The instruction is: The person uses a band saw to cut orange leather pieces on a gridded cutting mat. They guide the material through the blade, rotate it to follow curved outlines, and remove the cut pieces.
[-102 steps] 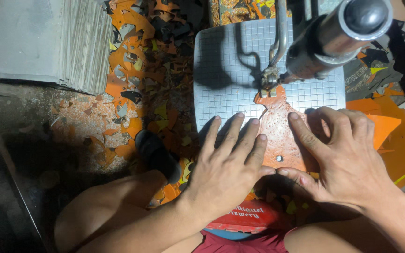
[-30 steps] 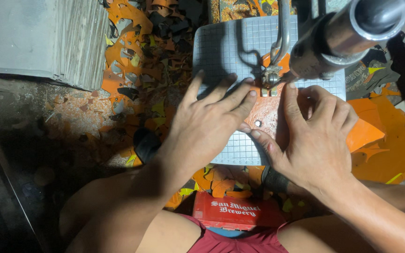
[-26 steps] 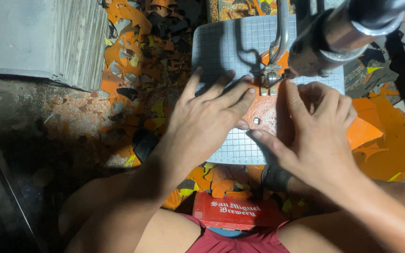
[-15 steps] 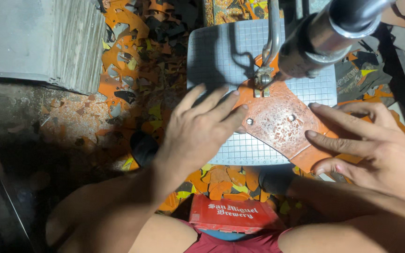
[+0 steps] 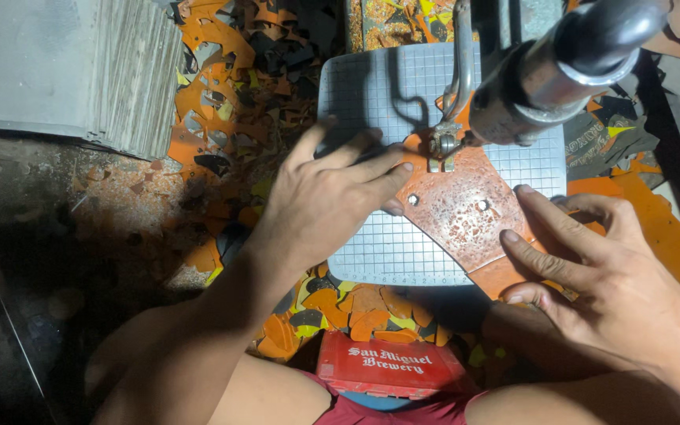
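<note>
Hidden or cut off: we cannot make out the blade under the saw's metal foot (image 5: pixel 441 148); the dark motor housing (image 5: pixel 568 67) overhangs the upper right of the table and runs out of frame. Our right wrist leaves the picture at the lower right corner. The left side of the view is too dark to read.

Surface and room: a pale gridded saw table (image 5: pixel 371 86) with rounded corners sits among a litter of orange, yellow and black offcuts (image 5: pixel 222 102) spread over the ground. A stack of grey sheets (image 5: pixel 72 67) lies at upper left, well apart from the table. A red crate (image 5: pixel 391 366) stands below the table's near edge, between our knees.

Workpiece: an orange-brown sheet piece (image 5: pixel 458 208), mottled, with two small holes, lies flat on the table, its top point under the metal foot and its lower right part overhanging the table edge.

Hands: our left hand (image 5: pixel 328 197) lies palm down, fingers spread, fingertips pressing the piece's left edge. Our right hand (image 5: pixel 600 275) is open, fingers extended, pressing the piece's lower right part. Neither hand is clenched or gripping; both press flat
</note>
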